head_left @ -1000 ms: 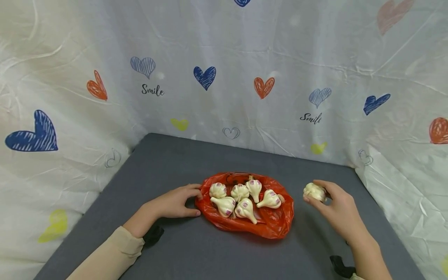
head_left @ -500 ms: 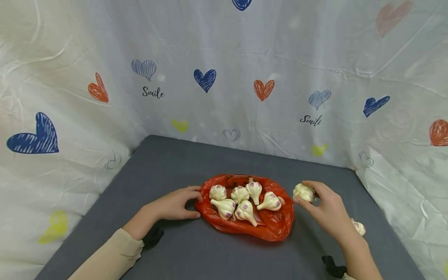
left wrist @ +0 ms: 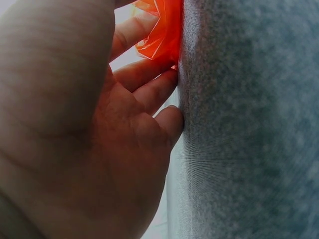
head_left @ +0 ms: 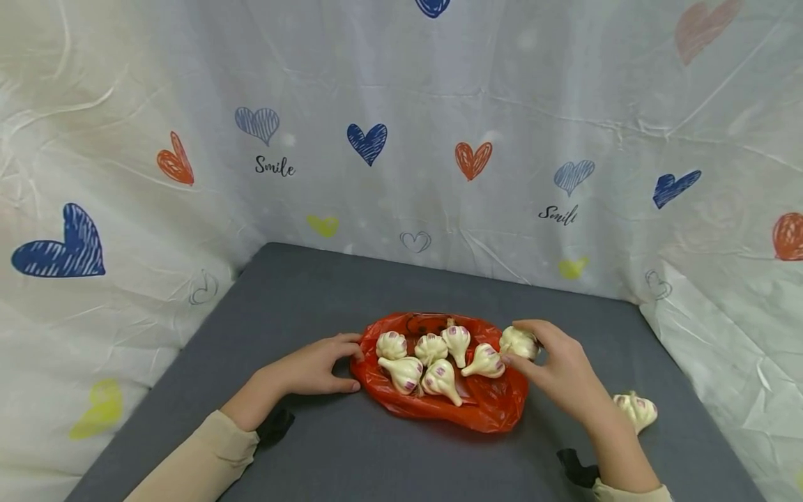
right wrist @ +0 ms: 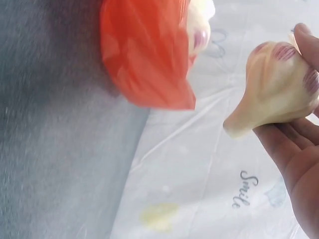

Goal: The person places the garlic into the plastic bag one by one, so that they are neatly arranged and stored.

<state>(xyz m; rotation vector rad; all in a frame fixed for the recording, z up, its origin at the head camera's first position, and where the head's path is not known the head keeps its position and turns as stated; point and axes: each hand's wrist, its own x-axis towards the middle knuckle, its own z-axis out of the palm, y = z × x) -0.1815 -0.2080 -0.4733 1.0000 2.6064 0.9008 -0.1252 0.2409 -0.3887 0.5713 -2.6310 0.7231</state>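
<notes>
Our right hand (head_left: 561, 366) pinches a garlic bulb (head_left: 518, 341) just over the right edge of the red plastic bag (head_left: 495, 411), where five more bulbs (head_left: 433, 359) already lie, so we judge we are midway through gathering garlic onto the bag. Our left hand (head_left: 310, 366) pinches the bag's left edge against the grey table (head_left: 301, 293). Next, we judge, we must lower the bulb into a free spot and let go, since another bulb (head_left: 636, 410) waits on the table near our right wrist.
</notes>
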